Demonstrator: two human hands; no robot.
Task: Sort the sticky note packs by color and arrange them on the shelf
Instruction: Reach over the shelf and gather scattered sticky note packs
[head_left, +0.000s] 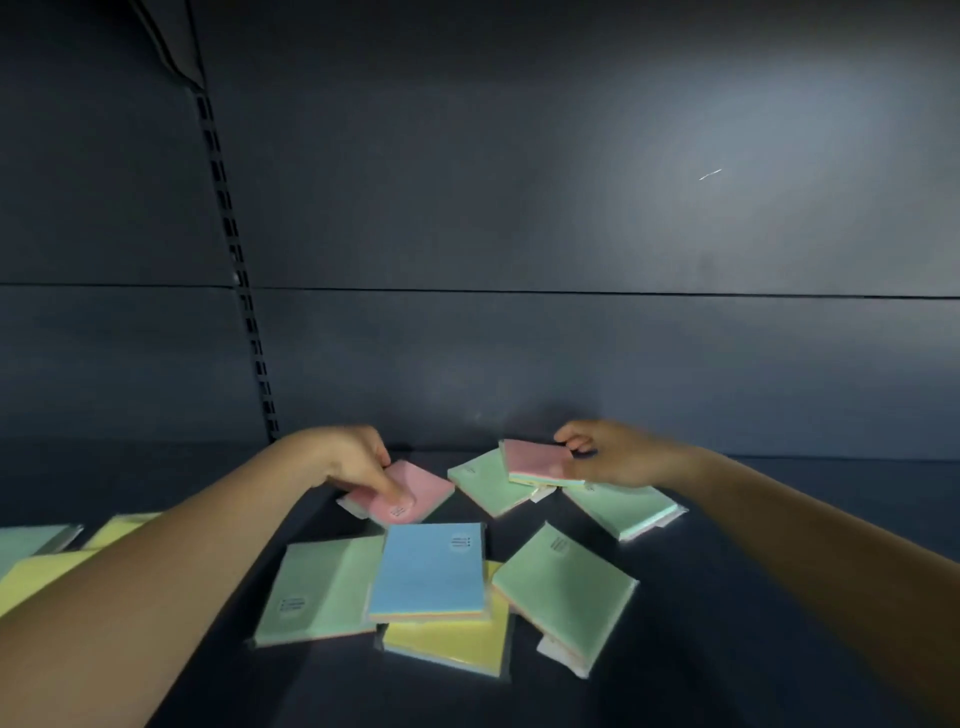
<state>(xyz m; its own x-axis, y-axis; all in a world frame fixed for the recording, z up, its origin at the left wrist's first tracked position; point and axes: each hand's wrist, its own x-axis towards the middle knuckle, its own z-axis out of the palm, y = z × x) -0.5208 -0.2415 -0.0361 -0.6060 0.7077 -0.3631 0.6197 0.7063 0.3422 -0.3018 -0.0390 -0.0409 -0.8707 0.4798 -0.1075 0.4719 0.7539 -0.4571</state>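
Head view shows the left hand (363, 467) pinching one pink pack (402, 491) on the shelf (779, 597) while the right hand (597, 454) grips another pink pack (537, 462) raised over green packs (485, 480); best lift both clear, then stack them squarely together.

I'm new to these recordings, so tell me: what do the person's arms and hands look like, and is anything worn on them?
Both forearms are bare, with no sleeves in view. The left hand and the right hand wear no gloves, and no watch, bracelet or ring shows. The picture is dim and slightly blurred, so small details on the fingers cannot be told.
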